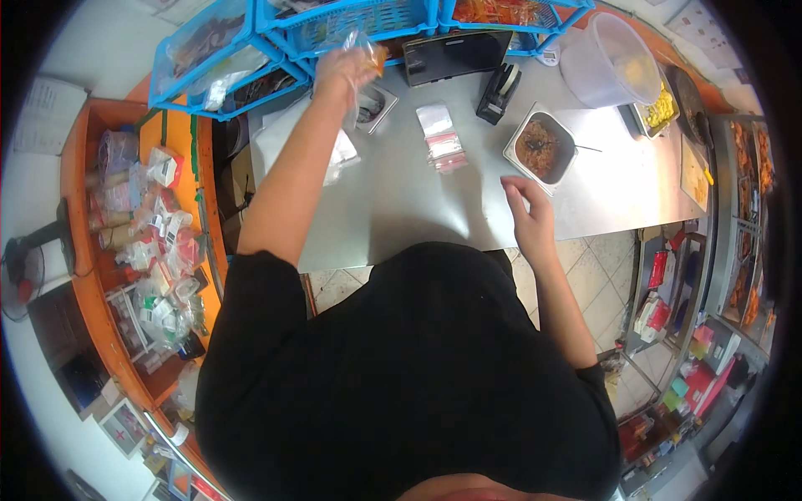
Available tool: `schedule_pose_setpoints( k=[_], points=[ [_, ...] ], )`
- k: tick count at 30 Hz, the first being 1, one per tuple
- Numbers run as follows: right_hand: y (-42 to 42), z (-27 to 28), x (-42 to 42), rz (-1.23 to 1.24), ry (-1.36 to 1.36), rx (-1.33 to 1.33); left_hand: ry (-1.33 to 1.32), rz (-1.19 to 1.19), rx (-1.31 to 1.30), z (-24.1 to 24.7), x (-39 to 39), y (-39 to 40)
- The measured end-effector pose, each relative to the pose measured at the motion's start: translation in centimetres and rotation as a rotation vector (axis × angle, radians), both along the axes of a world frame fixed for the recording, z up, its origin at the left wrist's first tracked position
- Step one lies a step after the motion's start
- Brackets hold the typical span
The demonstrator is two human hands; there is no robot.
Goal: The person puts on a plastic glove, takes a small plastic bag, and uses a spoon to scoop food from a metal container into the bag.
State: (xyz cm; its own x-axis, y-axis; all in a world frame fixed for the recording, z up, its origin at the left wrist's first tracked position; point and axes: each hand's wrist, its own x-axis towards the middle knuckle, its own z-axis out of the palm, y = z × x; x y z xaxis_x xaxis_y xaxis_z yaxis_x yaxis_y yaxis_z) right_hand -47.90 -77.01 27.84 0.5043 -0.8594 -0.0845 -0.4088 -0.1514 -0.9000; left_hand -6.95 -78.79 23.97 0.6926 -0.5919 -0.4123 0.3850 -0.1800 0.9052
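My left hand (338, 76) is raised at the front of the blue plastic baskets (351, 28). It grips a clear plastic bag (374, 57) with something orange inside; loose clear plastic also hangs by the wrist. Below it, a small steel tray (382, 106) is partly covered. Over the near part of the steel table (407, 206), my right hand (532, 216) holds nothing, its thumb and bent index finger apart. Just beyond that hand is a square steel pan (510, 150) of brown-red food (539, 141), with a thin dark handle sticking out. Small clear zip bags (443, 141) lie mid-table.
A tablet (458, 57) leans against the baskets beside a black tape dispenser (498, 94). At the right stand a translucent tub (583, 69), a pan of yellow food (660, 113) and a cutting board (694, 178). White sheets (282, 144) lie left; an orange shelf (94, 269) holds packaging.
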Motion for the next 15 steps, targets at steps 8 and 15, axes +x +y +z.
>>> schedule_pose_setpoints(
  k=[8,15],
  points=[
    [2.7,-3.5,-5.0,-0.234,-0.08,0.209,-1.222,-0.265,0.376,-1.3,3.7,-10.5],
    [4.0,-3.1,-5.5,-0.208,-0.037,0.263,-1.446,-0.219,0.424,-6.9,9.4,-13.6]
  ],
)
